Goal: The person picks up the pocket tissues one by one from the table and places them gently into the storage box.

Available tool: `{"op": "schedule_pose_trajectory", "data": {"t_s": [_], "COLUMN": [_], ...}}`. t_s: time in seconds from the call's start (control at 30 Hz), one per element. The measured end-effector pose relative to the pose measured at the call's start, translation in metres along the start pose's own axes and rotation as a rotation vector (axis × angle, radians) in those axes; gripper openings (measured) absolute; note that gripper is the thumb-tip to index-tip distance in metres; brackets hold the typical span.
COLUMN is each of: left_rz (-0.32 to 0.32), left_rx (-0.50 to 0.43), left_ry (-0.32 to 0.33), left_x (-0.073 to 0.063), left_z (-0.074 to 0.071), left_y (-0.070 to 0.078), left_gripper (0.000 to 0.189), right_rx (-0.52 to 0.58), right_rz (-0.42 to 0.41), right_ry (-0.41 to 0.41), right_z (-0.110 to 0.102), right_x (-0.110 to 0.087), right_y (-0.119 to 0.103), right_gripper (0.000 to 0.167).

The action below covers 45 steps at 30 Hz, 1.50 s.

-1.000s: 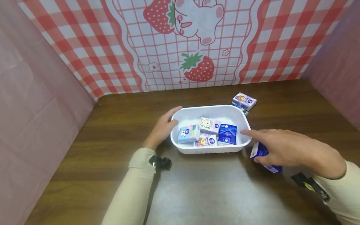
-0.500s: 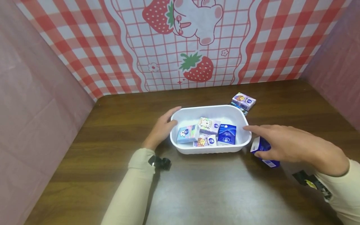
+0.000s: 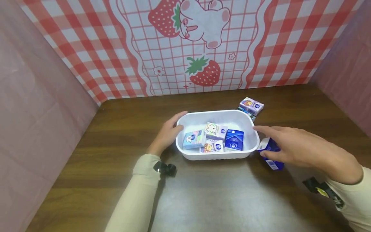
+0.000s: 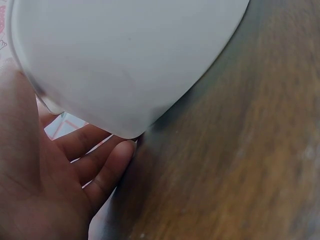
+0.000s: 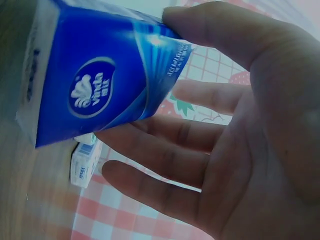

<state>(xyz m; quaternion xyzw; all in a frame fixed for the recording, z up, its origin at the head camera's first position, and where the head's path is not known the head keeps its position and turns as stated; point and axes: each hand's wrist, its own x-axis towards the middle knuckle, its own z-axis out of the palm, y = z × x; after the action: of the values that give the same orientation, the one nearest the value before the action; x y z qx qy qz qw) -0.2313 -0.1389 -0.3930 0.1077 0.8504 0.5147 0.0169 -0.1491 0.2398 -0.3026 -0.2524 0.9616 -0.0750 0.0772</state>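
A white plastic tub (image 3: 217, 156) stands on the wooden table with several pocket tissue packs in it, among them a light blue one (image 3: 192, 139) and a dark blue one (image 3: 234, 139). My left hand (image 3: 166, 133) grips the tub's left end, thumb over the rim and fingers outside, as the left wrist view also shows. Just off the tub's right end, my right hand (image 3: 304, 146) pinches another dark blue tissue pack (image 5: 95, 90) between thumb and fingers. Its index finger reaches to the tub's rim. The palm hides part of the pack in the head view.
Behind the tub's right corner lie two more tissue packs, a purple one (image 3: 251, 105) partly on top of a teal one (image 3: 245, 113). A red-and-white checked cloth (image 3: 121, 64) rises at the table's back, with pink cloth (image 3: 34, 112) at the sides.
My right hand has shifted slightly away from me along the tub's right end, bringing the dark blue tissue pack closer to the tub. The left hand and tub have stayed put.
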Motion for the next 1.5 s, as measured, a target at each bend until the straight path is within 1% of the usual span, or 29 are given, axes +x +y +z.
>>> {"op": "schedule_pose_trajectory", "data": {"t_s": [0.13,0.4,0.53,0.87,1.03,1.33,1.43,1.5], "left_rz": [0.009,0.025,0.019,0.003,0.006,0.001,-0.001,0.001], "left_rx": [-0.009,-0.008,-0.007,-0.014,-0.015,-0.014,-0.011,-0.011], "left_ry": [0.004,0.004,0.012,0.001,0.003,0.007,0.005,0.004], "left_x": [-0.001,-0.002,-0.002,-0.002,-0.002,-0.002,-0.002,-0.002], "left_z": [0.0,0.0,0.0,0.001,0.0,0.0,0.0,0.0], "left_y": [0.001,0.001,0.001,0.001,0.002,0.002,0.003,0.003], "left_gripper": [0.052,0.053,0.052,0.052,0.051,0.052,0.052,0.052], "right_rx": [0.003,0.015,0.019,0.013,0.019,0.019,0.012,0.01], "right_rz": [-0.013,-0.004,-0.01,-0.019,-0.011,0.017,0.011,-0.009], "right_ry": [0.033,0.025,0.035,0.057,0.053,0.046,0.056,0.073], "right_z": [-0.001,-0.001,-0.002,-0.004,-0.006,-0.012,-0.014,-0.015], "right_x": [-0.001,0.001,0.0,-0.001,-0.002,0.0,0.001,0.001], "right_y": [0.001,0.004,0.007,0.009,0.009,0.009,0.008,0.007], "right_gripper": [0.086,0.084,0.083,0.077,0.073,0.074,0.073,0.071]}}
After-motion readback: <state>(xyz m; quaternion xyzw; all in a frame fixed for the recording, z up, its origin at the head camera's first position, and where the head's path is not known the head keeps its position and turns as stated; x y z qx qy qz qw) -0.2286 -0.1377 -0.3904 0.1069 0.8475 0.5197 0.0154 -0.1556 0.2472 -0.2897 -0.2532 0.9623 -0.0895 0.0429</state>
